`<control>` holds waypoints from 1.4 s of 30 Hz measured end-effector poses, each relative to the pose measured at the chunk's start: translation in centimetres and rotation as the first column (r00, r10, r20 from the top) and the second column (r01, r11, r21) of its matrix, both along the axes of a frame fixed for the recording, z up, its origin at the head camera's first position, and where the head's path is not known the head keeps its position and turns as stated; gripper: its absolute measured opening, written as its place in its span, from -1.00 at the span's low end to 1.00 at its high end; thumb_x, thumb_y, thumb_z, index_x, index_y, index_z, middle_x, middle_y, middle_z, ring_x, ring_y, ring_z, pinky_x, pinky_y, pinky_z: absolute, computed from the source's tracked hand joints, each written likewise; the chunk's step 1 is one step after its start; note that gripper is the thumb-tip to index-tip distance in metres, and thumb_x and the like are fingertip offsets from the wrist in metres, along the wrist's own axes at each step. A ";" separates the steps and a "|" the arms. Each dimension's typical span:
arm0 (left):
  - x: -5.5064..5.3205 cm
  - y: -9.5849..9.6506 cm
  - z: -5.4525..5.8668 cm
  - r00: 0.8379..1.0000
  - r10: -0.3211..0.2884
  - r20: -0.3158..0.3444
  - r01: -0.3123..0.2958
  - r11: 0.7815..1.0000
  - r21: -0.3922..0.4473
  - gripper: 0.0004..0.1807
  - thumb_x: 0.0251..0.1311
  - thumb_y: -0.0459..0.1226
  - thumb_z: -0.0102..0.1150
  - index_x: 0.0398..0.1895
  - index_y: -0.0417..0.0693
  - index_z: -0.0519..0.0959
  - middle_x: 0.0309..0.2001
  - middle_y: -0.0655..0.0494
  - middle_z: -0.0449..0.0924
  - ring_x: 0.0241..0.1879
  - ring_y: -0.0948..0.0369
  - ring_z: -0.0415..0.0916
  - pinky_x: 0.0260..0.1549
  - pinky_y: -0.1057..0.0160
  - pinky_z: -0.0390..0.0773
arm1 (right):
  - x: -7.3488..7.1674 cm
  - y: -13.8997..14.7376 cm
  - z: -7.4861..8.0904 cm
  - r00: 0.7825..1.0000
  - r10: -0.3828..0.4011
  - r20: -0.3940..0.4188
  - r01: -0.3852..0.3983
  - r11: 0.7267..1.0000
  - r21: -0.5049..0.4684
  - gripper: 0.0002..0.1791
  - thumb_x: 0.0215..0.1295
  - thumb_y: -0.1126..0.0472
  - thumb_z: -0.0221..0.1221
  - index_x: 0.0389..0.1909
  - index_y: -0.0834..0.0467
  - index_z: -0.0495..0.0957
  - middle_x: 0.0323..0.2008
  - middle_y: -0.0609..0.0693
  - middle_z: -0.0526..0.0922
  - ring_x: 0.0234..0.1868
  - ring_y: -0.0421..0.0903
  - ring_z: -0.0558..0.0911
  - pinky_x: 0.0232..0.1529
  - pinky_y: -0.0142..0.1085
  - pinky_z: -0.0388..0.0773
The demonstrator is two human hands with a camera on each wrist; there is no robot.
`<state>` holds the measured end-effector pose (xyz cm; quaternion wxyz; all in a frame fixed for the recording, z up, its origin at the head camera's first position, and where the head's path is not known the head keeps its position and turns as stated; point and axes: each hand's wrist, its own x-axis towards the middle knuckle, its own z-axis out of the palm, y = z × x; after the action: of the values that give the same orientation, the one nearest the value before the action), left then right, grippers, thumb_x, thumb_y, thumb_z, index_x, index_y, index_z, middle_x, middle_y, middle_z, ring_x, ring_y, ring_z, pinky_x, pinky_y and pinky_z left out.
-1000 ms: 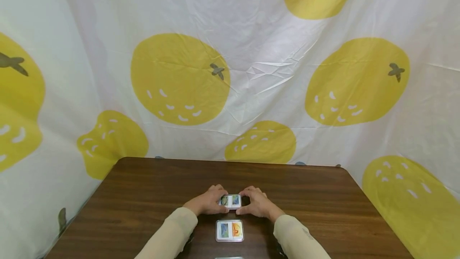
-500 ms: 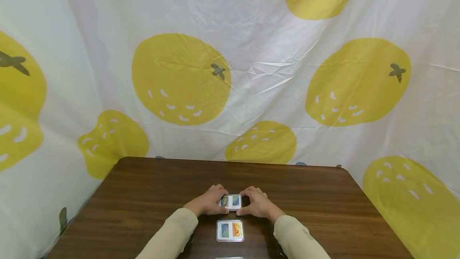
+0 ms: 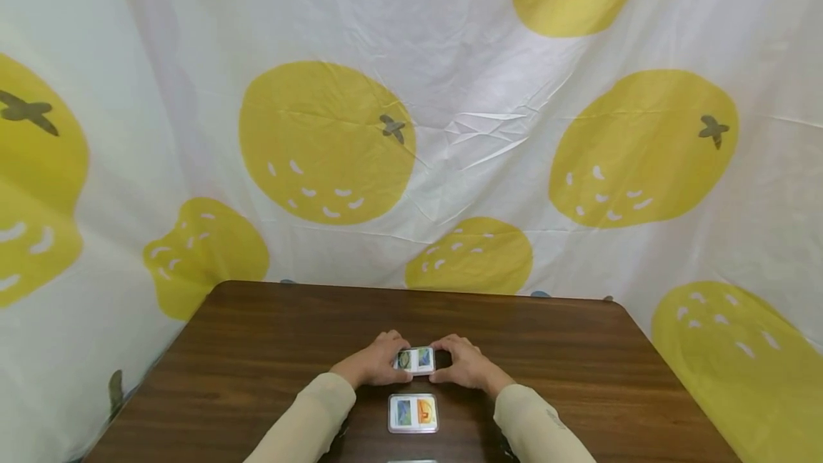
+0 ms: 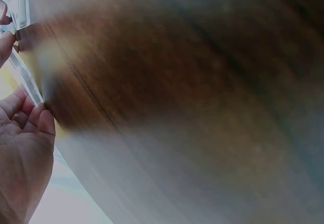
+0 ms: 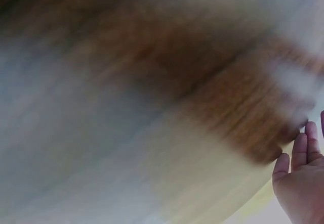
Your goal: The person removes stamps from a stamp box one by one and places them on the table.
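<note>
On the brown wooden table, a small clear plastic card case (image 3: 414, 361) with a green and a blue picture lies between both hands. My left hand (image 3: 376, 361) grips its left end, thumb at the near edge and fingers at the far edge. At the opposite end my right hand (image 3: 468, 363) holds the right corners between thumb and fingers. In the left wrist view the left hand (image 4: 25, 143) pinches the edge of the clear case (image 4: 29, 80). The right wrist view shows only part of the right hand (image 5: 304, 173); no case is discernible there.
A second clear card case (image 3: 413, 414), with a blue and an orange picture, lies nearer on the table (image 3: 579, 377). The edge of another clear case (image 3: 413, 461) peeks in at the bottom. Behind the table hangs a white cloth (image 3: 463, 163) with yellow fruit prints.
The right thumb has shifted slightly right at the near corner of the case. Otherwise the hands and cases keep their places, and the head view drifts a little.
</note>
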<state>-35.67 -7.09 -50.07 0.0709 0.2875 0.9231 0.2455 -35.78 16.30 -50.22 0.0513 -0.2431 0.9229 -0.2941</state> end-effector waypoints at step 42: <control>0.0 0.4 -0.2 0.999 0.035 -0.029 -0.035 0.999 -0.018 -0.46 0.12 -0.08 0.41 0.10 -0.13 0.51 -0.02 0.13 0.39 -0.03 0.19 0.29 0.01 0.17 0.41 | 0.8 -0.8 -0.2 0.997 0.024 -0.073 -0.017 0.995 0.103 -0.44 0.12 0.09 0.35 0.12 0.24 0.50 0.14 0.16 0.44 0.21 0.19 0.36 0.14 0.19 0.20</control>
<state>-35.66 -6.70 -50.26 0.0562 0.2740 0.9312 0.2339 -35.02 15.54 -50.46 0.0324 -0.2603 0.9354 -0.2369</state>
